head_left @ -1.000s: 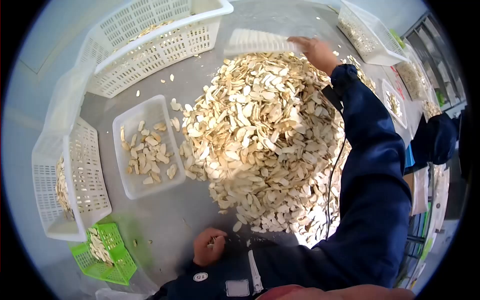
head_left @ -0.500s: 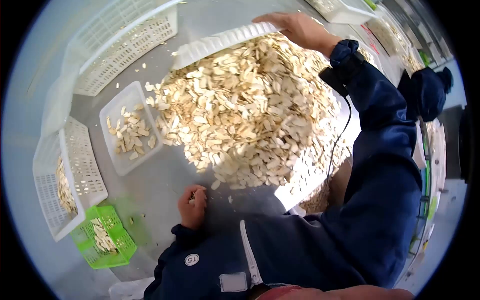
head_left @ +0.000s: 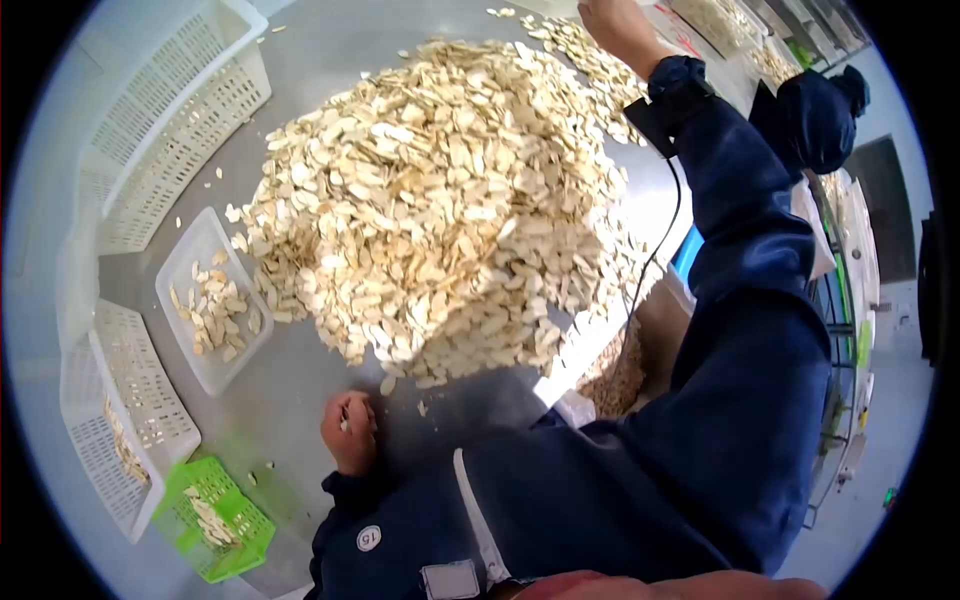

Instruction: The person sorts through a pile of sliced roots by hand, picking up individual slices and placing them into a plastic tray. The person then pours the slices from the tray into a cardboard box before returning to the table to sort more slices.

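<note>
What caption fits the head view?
Left hand rests closed by a heap of pale slices; right hand reaches over its far edge.

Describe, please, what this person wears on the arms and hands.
The left hand and right hand are bare. Long dark navy sleeves cover both arms. The left sleeve carries a round white badge with a number. A black band wraps the right cuff, and a thin black cable runs from it.

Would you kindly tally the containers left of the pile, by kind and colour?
White slotted baskets: 2
White shallow tray: 1
Green basket: 1
Total: 4
</note>
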{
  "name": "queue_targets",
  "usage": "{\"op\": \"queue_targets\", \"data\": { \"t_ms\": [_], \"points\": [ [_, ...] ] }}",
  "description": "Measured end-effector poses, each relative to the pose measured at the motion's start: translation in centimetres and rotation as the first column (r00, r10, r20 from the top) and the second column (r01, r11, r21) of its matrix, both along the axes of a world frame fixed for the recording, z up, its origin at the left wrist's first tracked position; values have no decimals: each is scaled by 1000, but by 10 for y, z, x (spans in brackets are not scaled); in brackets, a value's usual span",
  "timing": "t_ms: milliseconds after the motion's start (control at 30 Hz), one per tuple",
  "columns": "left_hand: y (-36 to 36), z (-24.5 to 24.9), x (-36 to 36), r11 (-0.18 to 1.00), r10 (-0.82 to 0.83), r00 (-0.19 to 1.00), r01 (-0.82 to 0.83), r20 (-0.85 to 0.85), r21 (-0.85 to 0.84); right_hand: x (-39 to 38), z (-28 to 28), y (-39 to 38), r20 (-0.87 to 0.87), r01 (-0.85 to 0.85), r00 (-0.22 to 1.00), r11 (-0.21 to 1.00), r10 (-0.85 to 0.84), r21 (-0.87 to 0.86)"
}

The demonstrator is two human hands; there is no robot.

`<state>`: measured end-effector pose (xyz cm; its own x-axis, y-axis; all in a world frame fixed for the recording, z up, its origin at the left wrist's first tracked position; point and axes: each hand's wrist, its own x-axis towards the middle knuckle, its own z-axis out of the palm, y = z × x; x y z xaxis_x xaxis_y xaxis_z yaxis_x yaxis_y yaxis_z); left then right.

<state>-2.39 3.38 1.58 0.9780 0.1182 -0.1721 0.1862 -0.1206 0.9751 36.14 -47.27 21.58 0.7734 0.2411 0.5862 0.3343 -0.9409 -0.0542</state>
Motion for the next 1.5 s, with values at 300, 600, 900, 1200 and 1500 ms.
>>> {"op": "queue_targets", "data": {
  "t_ms": [300, 600, 900, 1200, 1500],
  "points": [
    [-2, 7, -1, 999, 24, 999, -25, -29, -26, 114, -82, 18, -105, 211, 967, 960, -233, -186],
    [0, 7, -2, 999, 9, 1000, -10, -30, -37, 66, -80, 60, -319, -310, 910, 945, 263, -105],
    [5, -3, -6, 999, -41, 998, 40, 53, 24, 136, -91, -45, -81, 187, 979, 982, -188, -26],
    [1, 8, -6, 998, 7, 999, -4, -39, 70, 166, -133, -101, -145, 170, 971, 977, -187, -126],
    [1, 11, -5, 994, -45, 998, 50, -52, 98, 97, -14, -46, -286, -110, 953, 994, 98, -27]
  ]
}}
